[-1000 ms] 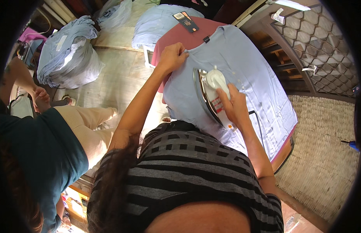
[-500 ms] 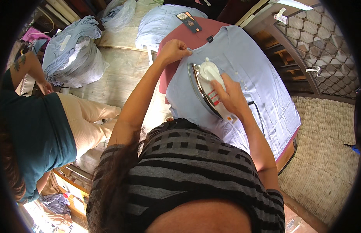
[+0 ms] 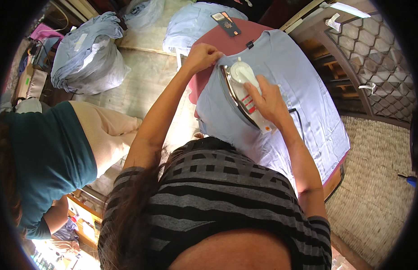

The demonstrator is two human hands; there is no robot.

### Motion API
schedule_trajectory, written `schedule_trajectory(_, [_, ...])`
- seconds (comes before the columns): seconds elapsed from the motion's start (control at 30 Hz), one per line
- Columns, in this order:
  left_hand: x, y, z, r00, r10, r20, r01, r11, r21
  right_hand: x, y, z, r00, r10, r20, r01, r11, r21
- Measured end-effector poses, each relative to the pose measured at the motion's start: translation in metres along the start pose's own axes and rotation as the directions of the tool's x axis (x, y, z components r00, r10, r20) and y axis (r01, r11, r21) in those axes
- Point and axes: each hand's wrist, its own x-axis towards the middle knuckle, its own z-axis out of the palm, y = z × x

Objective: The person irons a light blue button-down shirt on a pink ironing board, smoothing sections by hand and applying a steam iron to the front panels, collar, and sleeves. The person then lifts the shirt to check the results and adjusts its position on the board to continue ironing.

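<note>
Gripping the white handle of an electric iron (image 3: 241, 92), the right hand (image 3: 268, 100) is wrapping its fingers over the top, so the metal soleplate is lying flat on a pale blue shirt (image 3: 303, 96). The iron's nose is pointing away from those fingers toward the collar end, and its cord is trailing off just behind the wrist across the cloth. The left hand (image 3: 202, 56) is pinching the shirt's edge just ahead of the iron's tip, fingers curled shut on the fabric; this looks like a way of keeping the cloth taut and flat so the plate is not pushing up a crease. The shirt is lying spread over a dark red padded board (image 3: 227, 42), whose bare end is showing beyond the left fingers, with a small dark tag (image 3: 226, 23) resting on it.

To the right of the ironing fingers a broad stretch of shirt is lying smooth and open, reaching to the board's far edge, where a metal grille (image 3: 375, 58) is standing close. To the left of the pinching fingers the board is ending abruptly, with floor below. Further left, a seated person in a teal top (image 3: 42, 153) is working near a bundle of pale blue cloth (image 3: 89, 56).
</note>
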Motion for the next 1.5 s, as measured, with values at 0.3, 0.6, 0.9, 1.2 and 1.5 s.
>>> schedule_trajectory(0.3, [-0.120, 0.007, 0.021, 0.987, 0.033, -0.159, 0.011, 0.963, 0.269, 0.035, 0.000, -0.002, 0.999, 0.044, 0.027, -0.043, 0.998, -0.038])
schedule_trajectory(0.6, [-0.149, -0.017, 0.049, 0.925, -0.105, -0.366, 0.040, 0.983, -0.180, 0.020, -0.008, 0.008, 0.991, -0.019, 0.136, 0.018, 1.000, 0.013])
schedule_trajectory(0.9, [-0.157, -0.018, 0.061, 0.877, -0.176, -0.447, 0.039, 0.953, -0.300, 0.053, -0.020, 0.016, 0.977, -0.050, 0.206, 0.050, 0.999, 0.007])
schedule_trajectory(1.2, [-0.159, -0.018, 0.072, 0.825, -0.217, -0.522, 0.029, 0.938, -0.345, 0.028, -0.017, 0.013, 0.947, -0.208, 0.244, 0.206, 0.978, 0.030])
schedule_trajectory(1.5, [-0.154, -0.038, 0.095, 0.728, -0.112, -0.676, -0.060, 0.973, -0.225, 0.079, -0.003, 0.033, 0.925, -0.303, 0.227, 0.316, 0.949, -0.021])
